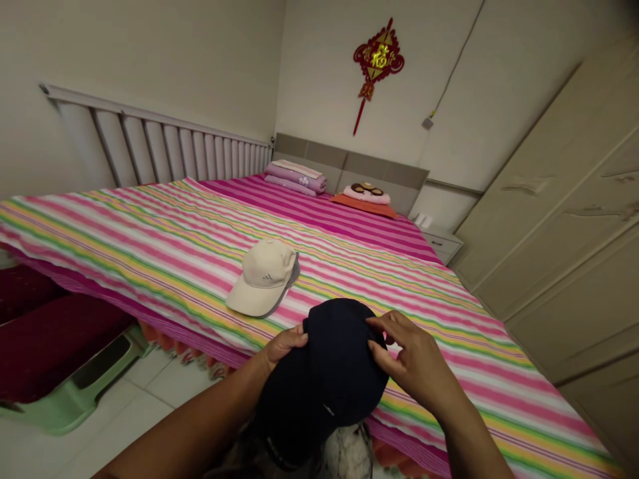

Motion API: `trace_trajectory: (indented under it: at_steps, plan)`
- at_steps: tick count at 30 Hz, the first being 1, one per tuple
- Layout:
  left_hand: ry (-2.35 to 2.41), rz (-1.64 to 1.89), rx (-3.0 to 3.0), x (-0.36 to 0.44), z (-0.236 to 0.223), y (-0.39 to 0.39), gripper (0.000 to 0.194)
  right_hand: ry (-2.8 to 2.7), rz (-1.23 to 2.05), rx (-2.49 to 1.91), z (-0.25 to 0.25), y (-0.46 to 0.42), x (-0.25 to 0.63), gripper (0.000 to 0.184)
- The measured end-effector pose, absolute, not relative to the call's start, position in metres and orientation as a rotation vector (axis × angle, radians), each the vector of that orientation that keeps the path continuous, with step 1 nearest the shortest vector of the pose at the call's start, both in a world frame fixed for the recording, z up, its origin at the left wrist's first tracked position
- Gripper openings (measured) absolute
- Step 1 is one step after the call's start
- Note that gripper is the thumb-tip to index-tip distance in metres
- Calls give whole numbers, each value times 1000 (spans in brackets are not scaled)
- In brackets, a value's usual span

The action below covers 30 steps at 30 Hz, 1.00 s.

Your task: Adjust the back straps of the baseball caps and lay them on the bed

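A dark navy baseball cap (344, 359) is held up in front of me, over the near edge of the bed. My left hand (288, 344) grips its left side, the thumb on top and the other fingers hidden behind it. On the cap's right side, my right hand (407, 356) has its thumb and fingertips against the fabric near the crown's edge. A beige baseball cap (267, 269) with a small dark logo lies on the striped sheet (164, 236), just beyond my left hand, its brim toward the lower left.
Folded lilac bedding (294, 178) and a stacked pillow (367, 194) sit by the headboard (319, 153). A radiator (164, 140) lines the left wall, a wardrobe (564, 219) the right. A dark red-topped green stool (64, 346) stands lower left; a nightstand (442, 243) is beyond the bed.
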<state>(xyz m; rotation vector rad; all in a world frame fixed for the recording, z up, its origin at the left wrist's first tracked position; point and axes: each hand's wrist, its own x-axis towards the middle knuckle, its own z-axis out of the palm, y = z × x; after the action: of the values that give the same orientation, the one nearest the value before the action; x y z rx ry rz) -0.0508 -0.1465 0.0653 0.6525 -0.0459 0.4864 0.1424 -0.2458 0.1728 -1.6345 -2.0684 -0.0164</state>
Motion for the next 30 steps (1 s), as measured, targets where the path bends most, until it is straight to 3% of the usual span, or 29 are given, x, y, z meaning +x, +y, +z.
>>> trace_trajectory:
  at_steps: [13, 26, 30]
  plan:
    - [-26, 481, 557, -54, 54, -148, 40, -2074, -35, -1715, 180, -238, 140, 5]
    - [12, 353, 416, -52, 34, -144, 48, -2056, -20, -1719, 185, -229, 143, 7]
    - [41, 358, 395, -48, 31, -141, 50, -1827, 67, -1636, 180, -228, 157, 12]
